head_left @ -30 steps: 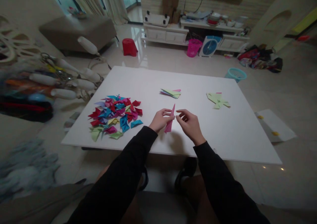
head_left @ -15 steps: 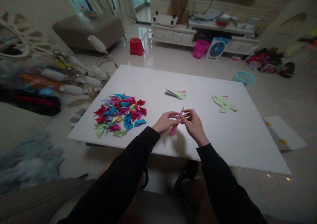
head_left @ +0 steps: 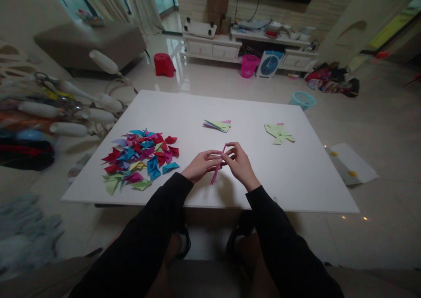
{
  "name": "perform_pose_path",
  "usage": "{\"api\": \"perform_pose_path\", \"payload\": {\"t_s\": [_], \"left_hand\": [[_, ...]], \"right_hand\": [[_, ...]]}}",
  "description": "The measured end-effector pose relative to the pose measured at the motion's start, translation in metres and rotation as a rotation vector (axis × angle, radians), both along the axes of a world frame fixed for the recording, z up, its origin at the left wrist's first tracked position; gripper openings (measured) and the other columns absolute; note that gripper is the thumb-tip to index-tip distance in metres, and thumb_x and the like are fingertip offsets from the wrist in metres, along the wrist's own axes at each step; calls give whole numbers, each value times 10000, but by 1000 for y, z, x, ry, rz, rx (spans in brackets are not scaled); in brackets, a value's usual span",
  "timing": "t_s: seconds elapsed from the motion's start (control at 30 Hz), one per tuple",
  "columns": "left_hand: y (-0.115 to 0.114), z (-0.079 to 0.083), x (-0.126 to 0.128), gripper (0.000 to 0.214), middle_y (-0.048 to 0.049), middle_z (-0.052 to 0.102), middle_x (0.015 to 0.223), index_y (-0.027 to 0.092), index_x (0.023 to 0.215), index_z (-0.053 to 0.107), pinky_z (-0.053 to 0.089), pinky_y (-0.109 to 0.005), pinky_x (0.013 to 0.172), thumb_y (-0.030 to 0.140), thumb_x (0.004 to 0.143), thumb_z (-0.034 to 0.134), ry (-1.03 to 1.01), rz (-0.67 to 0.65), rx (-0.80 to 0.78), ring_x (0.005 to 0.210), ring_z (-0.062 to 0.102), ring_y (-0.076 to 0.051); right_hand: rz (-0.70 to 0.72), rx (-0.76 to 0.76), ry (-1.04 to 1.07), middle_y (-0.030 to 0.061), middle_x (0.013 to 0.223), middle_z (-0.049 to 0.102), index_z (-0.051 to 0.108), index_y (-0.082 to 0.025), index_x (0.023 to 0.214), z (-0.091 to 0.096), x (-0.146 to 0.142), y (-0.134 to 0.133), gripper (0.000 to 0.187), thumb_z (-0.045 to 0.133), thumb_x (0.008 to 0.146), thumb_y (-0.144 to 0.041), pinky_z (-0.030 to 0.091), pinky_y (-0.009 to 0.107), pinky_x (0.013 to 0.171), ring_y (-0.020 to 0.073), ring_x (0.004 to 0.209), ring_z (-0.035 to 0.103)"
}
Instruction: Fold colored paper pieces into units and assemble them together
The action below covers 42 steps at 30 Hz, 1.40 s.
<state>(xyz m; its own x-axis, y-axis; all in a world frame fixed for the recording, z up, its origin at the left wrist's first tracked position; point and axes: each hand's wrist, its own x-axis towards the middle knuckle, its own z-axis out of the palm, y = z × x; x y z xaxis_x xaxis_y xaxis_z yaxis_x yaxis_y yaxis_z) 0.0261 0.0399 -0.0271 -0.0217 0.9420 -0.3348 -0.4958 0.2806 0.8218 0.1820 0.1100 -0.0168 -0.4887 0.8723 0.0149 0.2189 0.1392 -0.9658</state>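
A pink folded paper strip is pinched between both hands, slanting just above the near part of the white table. My left hand closes on it from the left side. From the right, my right hand grips its middle with thumb and fingers. To the left lies a heap of folded paper pieces in red, blue, purple, yellow and green. Beyond my hands rests a small stack of narrow folded papers. Green folded papers lie at the right, overlapping, with a bit of pink showing.
White lamp arms reach close to the table's left edge. A teal basket stands past the far right corner. On the floor are a red stool, a pink bin, a blue fan and a white sheet.
The camera view has swung to the right, so everything sits further left in it. Both hands still hold the pink paper, which now shows a narrower side.
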Motion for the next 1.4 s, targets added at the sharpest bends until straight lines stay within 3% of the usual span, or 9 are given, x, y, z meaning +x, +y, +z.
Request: {"api": "perform_pose_path", "payload": {"t_s": [0.1,0.27,0.37,0.47,0.57,0.8,0.93,1.2,1.4], "left_hand": [[3,0,4,533,-133,770,1033,131,1109,692,560,-389,951,279,662,942,18,-7,-8,920,761,-208],[4,-1,6,512,-188,738,1202,136,1120,671,557,-408,980,257,690,922,59,28,-24,1005,762,-250],[3,-1,5,525,-174,740,1198,141,1133,665,541,-412,1020,245,687,922,58,35,-7,1036,756,-246],[3,-2,4,560,-144,748,1153,143,1138,674,534,-414,1033,244,655,938,62,34,16,1049,749,-243],[4,-4,2,556,-123,744,1132,145,1116,690,542,-406,1016,247,634,947,58,48,36,1026,749,-233],[2,-2,-1,548,-106,743,1077,148,1116,697,560,-296,876,252,638,944,48,56,31,961,734,-188],[1,1,-1,600,-100,741,1079,153,1132,699,551,-262,818,269,606,963,38,25,-1,913,722,-163],[6,5,0,610,-75,735,974,148,1134,686,529,-257,775,278,605,960,48,23,-5,837,699,-145],[2,0,-7,598,-76,709,1034,160,1156,679,512,-268,766,272,625,930,131,-15,7,890,679,-160]], "right_hand": [[-64,39,18,-6,881,640,550,-266,1263,12,1,-3,417,641,867,-358,542,311,573,149,618,618],[-343,251,123,41,996,663,468,-320,1450,30,8,-5,504,521,949,-344,535,341,662,163,691,577],[-242,247,38,29,919,677,558,-293,1371,24,11,2,462,598,919,-377,523,344,682,175,706,591],[-88,101,-73,24,829,691,685,-220,1056,10,7,11,266,646,886,-420,512,329,663,173,684,621],[-14,70,-132,34,841,722,683,-198,842,4,1,14,219,659,873,-413,509,319,667,164,677,638],[-60,32,-34,-15,806,677,595,-221,931,6,-2,12,147,648,833,-317,494,287,611,151,639,644],[-35,138,-48,-49,774,634,518,-233,846,4,-1,11,134,601,753,-184,437,256,583,124,614,595],[-32,168,-99,-27,750,652,602,-212,766,7,-2,13,73,542,763,-171,444,271,600,131,605,573],[-19,191,-151,-20,763,676,630,-211,772,1,2,12,113,533,765,-155,442,283,632,135,616,573]]}}
